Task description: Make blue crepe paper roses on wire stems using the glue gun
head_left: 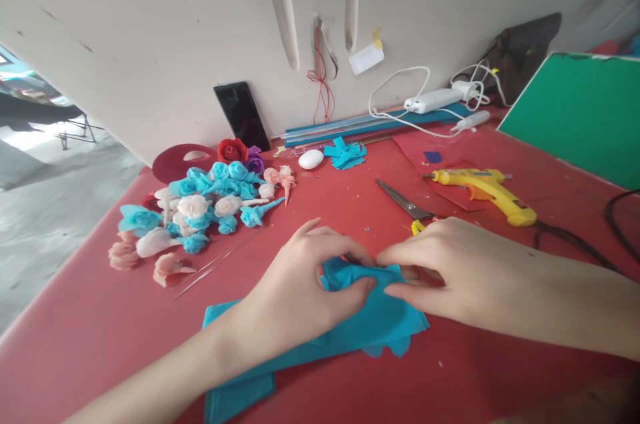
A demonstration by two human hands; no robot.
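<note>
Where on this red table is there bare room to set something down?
Bare red table lies near-left, between the paper flowers and the blue paper; another patch lies between the scissors and flowers. It is crowded along the wall and around the glue gun.

Red table (80,337). Turquoise crepe paper (380,321) (plain, no print). Paper flowers (200,211): turquoise, pale pink, white, 1 red, 1 purple. Yellow glue gun (487,191), orange trigger. Green board (575,114). Black phone (241,115).
</note>
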